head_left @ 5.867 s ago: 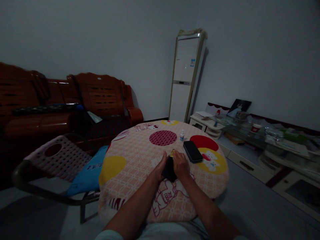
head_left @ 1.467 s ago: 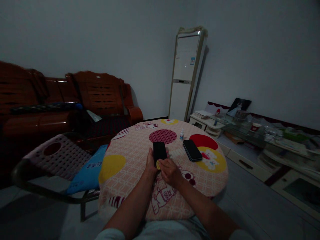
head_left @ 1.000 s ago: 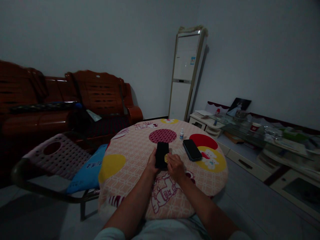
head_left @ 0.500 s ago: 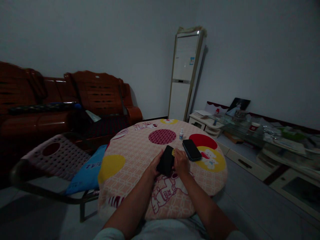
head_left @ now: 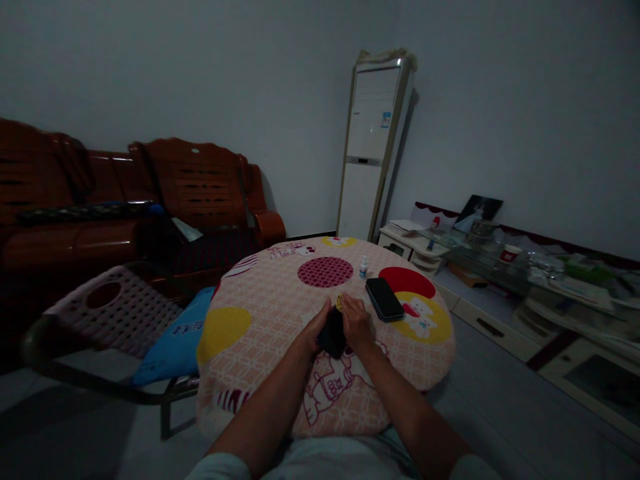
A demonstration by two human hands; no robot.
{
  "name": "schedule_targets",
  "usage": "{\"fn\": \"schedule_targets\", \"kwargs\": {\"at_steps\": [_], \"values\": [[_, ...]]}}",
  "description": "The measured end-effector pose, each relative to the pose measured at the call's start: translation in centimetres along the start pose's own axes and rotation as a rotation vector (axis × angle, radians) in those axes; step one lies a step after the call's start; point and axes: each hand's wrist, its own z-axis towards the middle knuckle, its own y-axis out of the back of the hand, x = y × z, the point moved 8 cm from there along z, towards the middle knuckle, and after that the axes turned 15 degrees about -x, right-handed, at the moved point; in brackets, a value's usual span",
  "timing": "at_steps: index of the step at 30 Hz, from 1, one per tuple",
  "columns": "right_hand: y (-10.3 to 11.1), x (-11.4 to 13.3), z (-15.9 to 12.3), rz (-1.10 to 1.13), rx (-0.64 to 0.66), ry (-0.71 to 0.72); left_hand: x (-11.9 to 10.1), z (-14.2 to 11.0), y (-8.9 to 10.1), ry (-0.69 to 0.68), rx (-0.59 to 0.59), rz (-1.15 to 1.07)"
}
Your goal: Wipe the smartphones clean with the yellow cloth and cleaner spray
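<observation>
My left hand (head_left: 315,331) is closed around the left edge of a black smartphone (head_left: 332,333), held tilted above the near part of the round table. In my right hand (head_left: 357,321) is a small yellow piece (head_left: 340,303), perhaps a cloth, pinched at the phone's upper edge; most of it is hidden by the fingers. Another dark smartphone (head_left: 385,299) lies flat on the tablecloth, just right of my right hand. A small white bottle (head_left: 363,267) with a blue label stands upright behind that phone.
A patterned pink tablecloth (head_left: 270,300) covers the round table. To the left are a folding chair (head_left: 115,300) with a blue cushion (head_left: 175,340) and a wooden sofa (head_left: 200,187). A tall white air conditioner (head_left: 367,147) stands behind; a cluttered low cabinet (head_left: 480,320) runs along the right.
The black phone has tipped, so its face looks shorter. My right hand and the yellow piece have shifted slightly left, to the phone's upper edge.
</observation>
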Motion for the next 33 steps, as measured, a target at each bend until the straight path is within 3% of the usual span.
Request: {"fn": "schedule_targets", "kwargs": {"at_steps": [5, 10, 16, 22, 27, 33], "values": [[-0.2, 3.2, -0.8, 0.122, 0.081, 0.106, -0.4, 0.0, 0.7, 0.007, -0.035, -0.021], [0.3, 6.7, -1.8, 0.237, 0.167, 0.251, -2.1, -0.7, 0.9, -0.111, -0.023, -0.083], [0.9, 8.4, -2.4, 0.314, 0.188, 0.356, -1.8, -0.5, 1.3, -0.029, 0.019, -0.068], [0.5, 5.6, -1.6, 0.192, 0.126, 0.192, -2.4, -0.3, 1.4, -0.122, -0.021, -0.119], [0.7, 2.4, -0.7, 0.065, 0.058, 0.064, -1.0, -0.6, 0.2, 0.006, 0.041, -0.107], [1.3, -2.5, -0.3, -0.092, -0.06, -0.122, -0.2, -0.6, 0.3, 0.047, -0.011, -0.075]]}}
